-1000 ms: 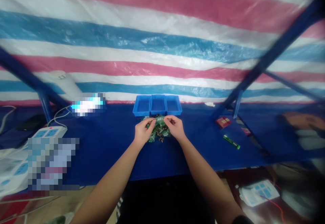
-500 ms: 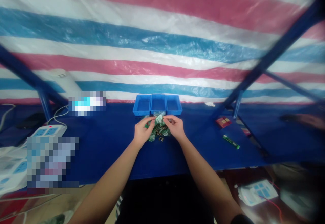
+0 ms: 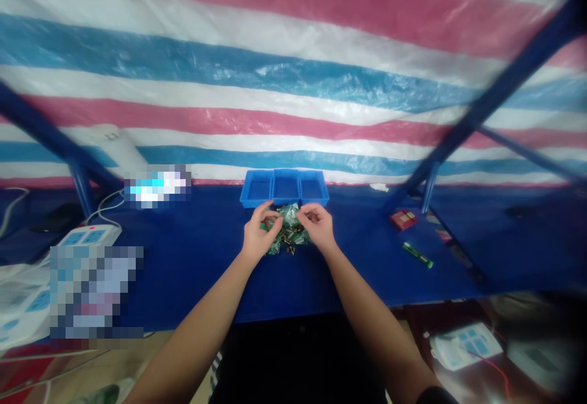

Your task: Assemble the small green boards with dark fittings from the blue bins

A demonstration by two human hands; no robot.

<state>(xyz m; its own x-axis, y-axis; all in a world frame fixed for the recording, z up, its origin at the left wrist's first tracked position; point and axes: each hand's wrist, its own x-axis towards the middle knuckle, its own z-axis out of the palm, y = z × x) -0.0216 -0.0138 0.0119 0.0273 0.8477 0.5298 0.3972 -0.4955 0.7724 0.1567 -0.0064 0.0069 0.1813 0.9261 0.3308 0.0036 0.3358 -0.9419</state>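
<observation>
Head view: left hand and right hand, close together, pinch crumpled green wrapping at six o'clock from the blue three-compartment bin (its raised corner now lowered).

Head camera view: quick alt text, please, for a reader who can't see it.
The left hand and right hand work at a crumpled green wrapping with small dark-gold pieces, on a blue-covered table. A blue three-compartment tray sits just beyond them, before a striped tarp.

A crumpled, shiny green foil wrapper lies heaped on the blue tabletop, small dark-gold metal pieces clustered at its near edge.
</observation>
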